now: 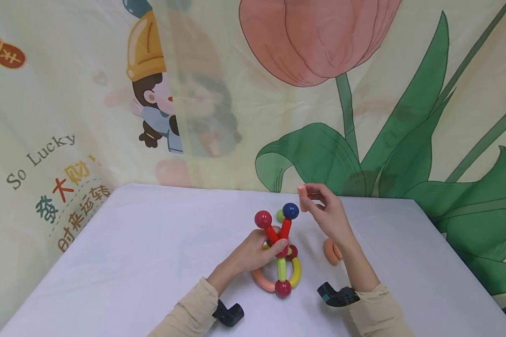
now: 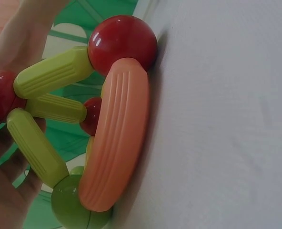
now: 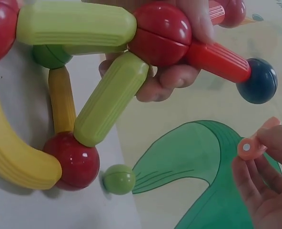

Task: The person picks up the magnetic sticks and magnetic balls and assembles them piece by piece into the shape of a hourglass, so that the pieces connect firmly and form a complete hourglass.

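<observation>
A magnetic stick-and-ball frame stands on the table, its base made of curved sticks, including an orange one (image 2: 119, 138) and a yellow one (image 1: 296, 272). Yellow-green sticks (image 3: 111, 98) rise to a central red ball (image 3: 162, 33), which my left hand (image 1: 253, 252) grips between thumb and fingers. Above it, two red sticks spread apart, one tipped with a red ball (image 1: 263, 219), the other with a dark blue ball (image 1: 290, 211). My right hand (image 1: 328, 214) pinches an orange magnetic stick (image 3: 249, 147) to the right of the blue ball, apart from it.
A loose light green ball (image 3: 119, 179) lies on the table behind the frame. Orange curved sticks (image 1: 332, 252) lie together to the right, beside my right forearm. A printed cloth (image 1: 219, 93) hangs behind the table's back edge. Dark wrist straps (image 1: 338, 296) sit on both forearms.
</observation>
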Action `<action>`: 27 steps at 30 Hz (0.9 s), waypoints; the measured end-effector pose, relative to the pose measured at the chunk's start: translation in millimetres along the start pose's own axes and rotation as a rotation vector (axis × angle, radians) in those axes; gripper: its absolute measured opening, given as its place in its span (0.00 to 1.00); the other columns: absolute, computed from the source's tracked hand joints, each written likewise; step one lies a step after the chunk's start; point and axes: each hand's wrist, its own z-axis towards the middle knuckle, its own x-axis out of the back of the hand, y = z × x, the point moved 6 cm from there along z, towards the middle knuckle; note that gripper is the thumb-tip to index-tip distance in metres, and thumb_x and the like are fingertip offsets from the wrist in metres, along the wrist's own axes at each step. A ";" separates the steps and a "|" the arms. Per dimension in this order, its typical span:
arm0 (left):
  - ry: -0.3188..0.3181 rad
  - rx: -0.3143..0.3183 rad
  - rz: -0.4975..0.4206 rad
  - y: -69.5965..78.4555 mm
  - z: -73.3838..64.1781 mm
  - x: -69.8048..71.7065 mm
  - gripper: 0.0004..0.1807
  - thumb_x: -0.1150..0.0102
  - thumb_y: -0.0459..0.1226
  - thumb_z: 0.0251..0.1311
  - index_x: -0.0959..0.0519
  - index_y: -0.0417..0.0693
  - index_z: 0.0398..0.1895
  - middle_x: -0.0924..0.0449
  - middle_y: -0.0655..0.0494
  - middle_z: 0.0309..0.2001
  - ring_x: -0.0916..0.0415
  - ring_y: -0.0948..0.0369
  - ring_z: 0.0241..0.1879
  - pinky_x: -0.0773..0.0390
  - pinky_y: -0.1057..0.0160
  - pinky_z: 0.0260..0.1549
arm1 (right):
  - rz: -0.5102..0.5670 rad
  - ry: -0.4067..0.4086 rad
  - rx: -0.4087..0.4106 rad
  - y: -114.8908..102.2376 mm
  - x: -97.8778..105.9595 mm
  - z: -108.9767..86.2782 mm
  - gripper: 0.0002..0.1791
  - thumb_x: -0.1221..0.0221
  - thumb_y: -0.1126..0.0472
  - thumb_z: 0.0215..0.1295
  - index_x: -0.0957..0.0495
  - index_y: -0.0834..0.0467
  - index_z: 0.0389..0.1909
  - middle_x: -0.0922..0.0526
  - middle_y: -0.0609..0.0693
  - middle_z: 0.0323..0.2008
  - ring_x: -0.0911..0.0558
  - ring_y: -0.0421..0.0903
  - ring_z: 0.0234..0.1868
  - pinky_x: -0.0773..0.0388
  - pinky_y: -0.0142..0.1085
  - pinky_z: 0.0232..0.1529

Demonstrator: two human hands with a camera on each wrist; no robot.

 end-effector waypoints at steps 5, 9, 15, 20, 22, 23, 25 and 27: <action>0.004 0.009 -0.011 -0.6 -1.3 -0.4 0.13 0.48 0.47 0.64 0.23 0.51 0.45 0.16 0.58 0.40 0.20 0.65 0.42 0.23 0.66 0.42 | 0.043 -0.007 -0.007 0.2 -6.3 3.1 0.22 0.42 0.53 0.65 0.31 0.53 0.59 0.24 0.51 0.49 0.23 0.45 0.48 0.22 0.29 0.43; 0.003 0.009 -0.014 0.2 -0.7 -0.2 0.13 0.48 0.47 0.64 0.23 0.51 0.44 0.16 0.58 0.39 0.20 0.65 0.41 0.22 0.67 0.41 | 0.046 -0.006 -0.013 -2.5 -8.7 6.7 0.23 0.41 0.52 0.64 0.30 0.52 0.58 0.24 0.50 0.49 0.22 0.45 0.48 0.22 0.28 0.44; -0.002 0.011 -0.005 0.3 -0.5 -0.8 0.13 0.49 0.47 0.64 0.23 0.51 0.44 0.16 0.57 0.41 0.20 0.65 0.42 0.22 0.68 0.42 | 0.029 -0.029 0.020 -11.7 -10.8 13.1 0.23 0.40 0.51 0.63 0.30 0.52 0.58 0.23 0.50 0.48 0.21 0.46 0.48 0.21 0.29 0.44; -0.008 0.017 -0.005 -0.4 -0.8 -1.2 0.13 0.48 0.46 0.64 0.24 0.50 0.45 0.17 0.56 0.41 0.20 0.63 0.43 0.22 0.68 0.41 | 0.005 -0.054 0.044 -19.2 -12.8 16.5 0.23 0.41 0.52 0.63 0.29 0.53 0.58 0.24 0.51 0.48 0.21 0.46 0.47 0.21 0.30 0.43; -0.010 0.020 -0.001 -0.9 -0.7 -1.4 0.14 0.48 0.46 0.64 0.24 0.49 0.46 0.17 0.56 0.42 0.20 0.63 0.43 0.22 0.68 0.41 | -0.001 -0.067 0.044 -22.4 -13.4 17.6 0.22 0.41 0.53 0.64 0.30 0.53 0.58 0.24 0.51 0.49 0.21 0.47 0.46 0.21 0.31 0.43; -0.011 0.021 0.001 -1.1 -0.5 -1.4 0.14 0.48 0.46 0.64 0.24 0.49 0.46 0.17 0.56 0.42 0.19 0.63 0.43 0.21 0.68 0.41 | -0.003 -0.073 0.043 -24.5 -13.8 18.0 0.22 0.42 0.53 0.65 0.30 0.53 0.58 0.24 0.51 0.49 0.21 0.47 0.46 0.21 0.32 0.43; -0.011 0.019 0.003 -1.4 -0.3 -1.5 0.14 0.48 0.46 0.64 0.24 0.49 0.46 0.17 0.55 0.42 0.19 0.63 0.43 0.21 0.67 0.41 | -0.004 -0.095 0.036 -28.3 -15.3 19.0 0.21 0.42 0.53 0.65 0.30 0.52 0.58 0.25 0.51 0.49 0.21 0.47 0.46 0.20 0.34 0.42; -0.011 0.019 0.005 -1.8 -0.4 -1.5 0.14 0.48 0.46 0.64 0.24 0.48 0.46 0.17 0.55 0.42 0.19 0.63 0.43 0.21 0.67 0.41 | -0.004 -0.128 0.034 -32.6 -18.0 20.1 0.21 0.42 0.53 0.65 0.29 0.51 0.57 0.25 0.50 0.49 0.21 0.48 0.46 0.20 0.38 0.42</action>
